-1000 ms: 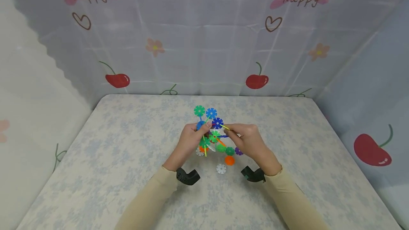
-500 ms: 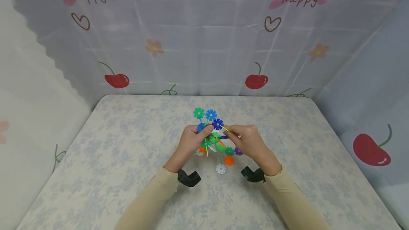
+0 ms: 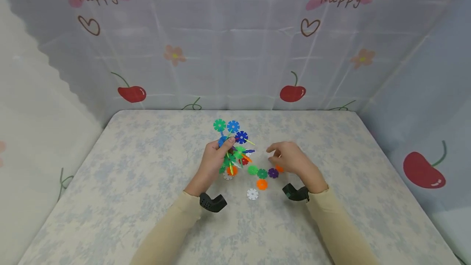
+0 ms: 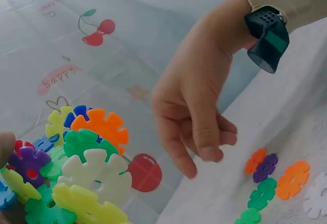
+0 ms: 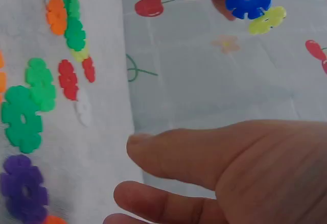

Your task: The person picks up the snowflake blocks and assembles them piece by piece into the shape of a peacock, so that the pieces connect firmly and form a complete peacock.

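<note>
Left hand (image 3: 213, 158) fingers clamped on disc cluster (image 3: 239, 151) over tabletop (image 3: 165, 146), left of loose purple disc (image 3: 273, 173); right hand (image 3: 290, 158) fingers apart, nothing held; best keep left pinch steady, grab discs by rim

We see soft, dim light in the head view, faint shadows beneath the sleeves (image 3: 165, 226) and slight sheen on the printed curtain (image 3: 228, 52); both wrist views look hazy, the tabletop (image 5: 97, 168) washed pale.
</note>
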`<state>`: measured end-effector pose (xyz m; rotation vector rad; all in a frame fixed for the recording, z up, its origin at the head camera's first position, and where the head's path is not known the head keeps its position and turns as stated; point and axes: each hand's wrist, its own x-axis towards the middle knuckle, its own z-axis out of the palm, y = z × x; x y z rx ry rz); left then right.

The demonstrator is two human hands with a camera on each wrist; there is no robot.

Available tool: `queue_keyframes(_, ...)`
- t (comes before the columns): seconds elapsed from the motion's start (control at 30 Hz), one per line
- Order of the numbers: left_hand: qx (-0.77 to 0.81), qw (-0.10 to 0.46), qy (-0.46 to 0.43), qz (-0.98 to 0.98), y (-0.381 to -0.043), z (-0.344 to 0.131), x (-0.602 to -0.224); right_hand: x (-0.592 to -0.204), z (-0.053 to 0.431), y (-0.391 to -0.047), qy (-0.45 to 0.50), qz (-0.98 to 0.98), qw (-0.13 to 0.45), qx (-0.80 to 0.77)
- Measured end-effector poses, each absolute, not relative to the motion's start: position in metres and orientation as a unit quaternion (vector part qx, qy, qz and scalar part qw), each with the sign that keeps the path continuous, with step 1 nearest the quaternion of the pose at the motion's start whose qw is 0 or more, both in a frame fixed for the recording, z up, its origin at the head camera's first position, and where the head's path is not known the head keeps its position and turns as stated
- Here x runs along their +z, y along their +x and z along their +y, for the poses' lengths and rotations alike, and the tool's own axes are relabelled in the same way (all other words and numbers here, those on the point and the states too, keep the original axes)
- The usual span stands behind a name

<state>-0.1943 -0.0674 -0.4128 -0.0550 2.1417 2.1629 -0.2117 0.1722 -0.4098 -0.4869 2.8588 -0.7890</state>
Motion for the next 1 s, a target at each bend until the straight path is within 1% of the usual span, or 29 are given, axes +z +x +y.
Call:
queue_keyframes(0.07,0.712,0.052,-0.018,0.700,-0.195,-0.068,-0.413,-0.419,0.169,-0.216,-0.159,0.950,0.116,-0.241)
queue_keyframes(0.1,0.712,0.054,-0.016,0.700,-0.195,-0.068,-0.413,-0.423,0.166,-0.217,-0.162,0.949,0.132,-0.236)
queue_keyframes(0.2,0.716,0.060,-0.007,0.695,-0.194,-0.068,-0.413,-0.436,0.157,-0.217,-0.172,0.947,0.142,-0.233)
queue_keyframes(0.43,0.717,0.066,0.014,0.694,-0.194,-0.069,-0.414,-0.459,0.141,-0.213,-0.195,0.941,0.095,-0.259)
queue_keyframes(0.53,0.713,0.068,0.022,0.697,-0.193,-0.069,-0.416,-0.460,0.142,-0.213,-0.203,0.929,0.095,-0.296)
queue_keyframes(0.67,0.712,0.072,0.021,0.698,-0.192,-0.068,-0.417,-0.445,0.153,-0.213,-0.215,0.905,0.072,-0.360)
queue_keyframes(0.87,0.702,0.082,0.024,0.707,-0.192,-0.067,-0.415,-0.409,0.167,-0.203,-0.199,0.865,-0.010,-0.460)
queue_keyframes(1.0,0.694,0.089,0.032,0.714,-0.192,-0.066,-0.414,-0.397,0.167,-0.197,-0.217,0.847,-0.027,-0.485)
